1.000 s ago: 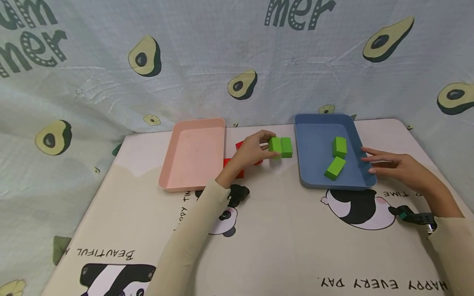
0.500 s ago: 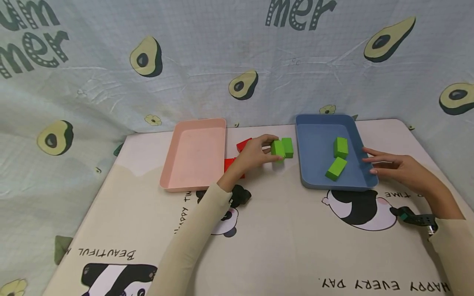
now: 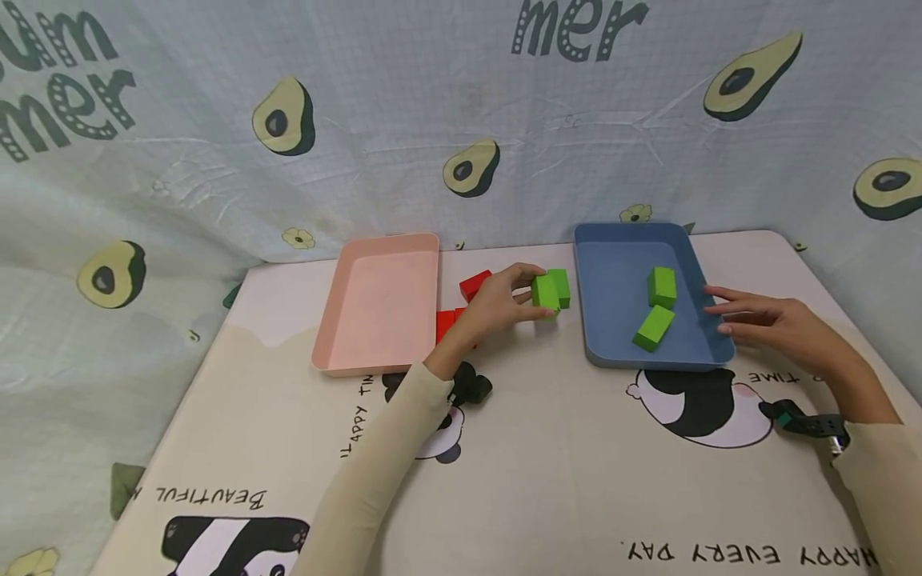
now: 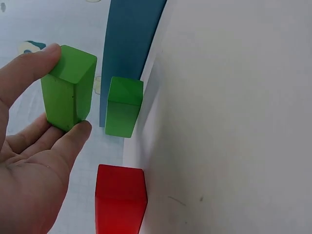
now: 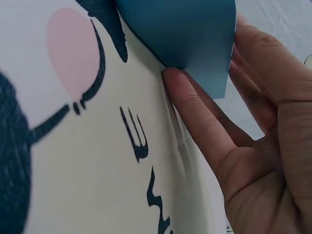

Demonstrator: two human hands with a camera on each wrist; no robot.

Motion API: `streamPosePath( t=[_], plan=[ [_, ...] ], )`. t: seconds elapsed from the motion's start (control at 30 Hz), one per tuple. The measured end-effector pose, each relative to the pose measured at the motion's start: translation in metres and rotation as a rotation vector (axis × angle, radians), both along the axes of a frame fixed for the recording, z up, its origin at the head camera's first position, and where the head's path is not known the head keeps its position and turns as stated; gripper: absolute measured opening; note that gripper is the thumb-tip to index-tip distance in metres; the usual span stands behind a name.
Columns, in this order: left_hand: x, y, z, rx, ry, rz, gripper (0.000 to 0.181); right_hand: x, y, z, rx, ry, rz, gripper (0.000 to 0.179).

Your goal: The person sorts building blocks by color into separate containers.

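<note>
My left hand (image 3: 497, 306) pinches a green block (image 3: 545, 294) between thumb and fingertips; the left wrist view shows this held block (image 4: 68, 90) tilted and raised beside a second green block (image 4: 124, 107). That second block stands on the table, left of the blue tray (image 3: 608, 252). My right hand (image 3: 781, 326) touches the tray's right side with its fingers fairly straight. In the right wrist view, the thumb (image 5: 180, 87) rests at the tray's lower corner. Inside the tray lie two green blocks, an upper one (image 3: 662, 286) and a slanted one (image 3: 654, 328).
A pink tray (image 3: 378, 304) stands at the left back. Red blocks, one farther back (image 3: 474, 285) and others nearer (image 3: 445, 323), lie between it and my left hand, partly hidden by that arm. A patterned cloth (image 3: 389, 96) hangs behind the table.
My left hand has moved slightly right and nearer with the pinched green block, which now overlaps the second green block in the head view. The right hand stays at the blue tray.
</note>
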State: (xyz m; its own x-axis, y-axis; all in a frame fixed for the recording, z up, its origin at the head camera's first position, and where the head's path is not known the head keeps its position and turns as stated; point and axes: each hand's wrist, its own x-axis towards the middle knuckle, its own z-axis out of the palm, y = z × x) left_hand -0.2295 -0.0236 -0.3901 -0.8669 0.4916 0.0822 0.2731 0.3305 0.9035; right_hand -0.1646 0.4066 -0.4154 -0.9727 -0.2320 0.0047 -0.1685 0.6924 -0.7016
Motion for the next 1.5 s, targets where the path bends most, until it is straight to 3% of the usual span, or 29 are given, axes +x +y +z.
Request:
streamPosePath(
  t=[0.27, 0.9, 1.2, 1.5],
  plan=[
    [0.002, 0.004, 0.002, 0.081, -0.036, -0.021, 0.063, -0.004, 0.001, -0.001, 0.01, -0.013, 0.007, 0.042],
    [0.003, 0.017, 0.003, 0.131, -0.022, -0.06, 0.063, -0.014, 0.0, -0.001, -0.016, 0.013, 0.013, 0.041],
    [0.001, 0.024, 0.004, 0.115, -0.012, -0.064, 0.064, -0.019, 0.003, -0.003, -0.002, 0.033, 0.015, 0.043],
    [0.003, 0.027, 0.001, 0.149, 0.0, -0.104, 0.067, -0.011, 0.001, -0.006, -0.003, 0.043, 0.002, 0.043]
  ],
)
